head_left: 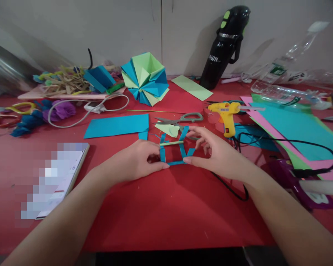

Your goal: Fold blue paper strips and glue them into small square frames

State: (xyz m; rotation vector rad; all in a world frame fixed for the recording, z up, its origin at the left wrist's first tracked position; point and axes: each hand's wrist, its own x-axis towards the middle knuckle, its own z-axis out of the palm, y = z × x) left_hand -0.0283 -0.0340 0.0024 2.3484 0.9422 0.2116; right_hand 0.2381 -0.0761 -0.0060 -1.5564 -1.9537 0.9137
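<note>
A small frame of blue paper strips (pixel 175 163) with a pale green rolled stick (pixel 171 143) across it stands on the red table between my hands. My left hand (pixel 138 159) grips its left side, thumb at the lower left corner and fingers curled behind the strip. On the right side, my right hand (pixel 208 151) touches the frame's lower right corner with the thumb, its fingers raised and spread apart near the upper strip. Just behind lie grey-handled scissors (pixel 191 117), a pale green paper scrap (pixel 167 129) and a blue paper sheet (pixel 118 125).
A yellow glue gun (pixel 224 114), black cables and a purple tool (pixel 291 181) lie right, beside coloured sheets (pixel 299 129). A folded paper ornament (pixel 147 77) and black bottle (pixel 223 48) stand behind. Left are a phone (pixel 58 181) and white cable (pixel 72 125).
</note>
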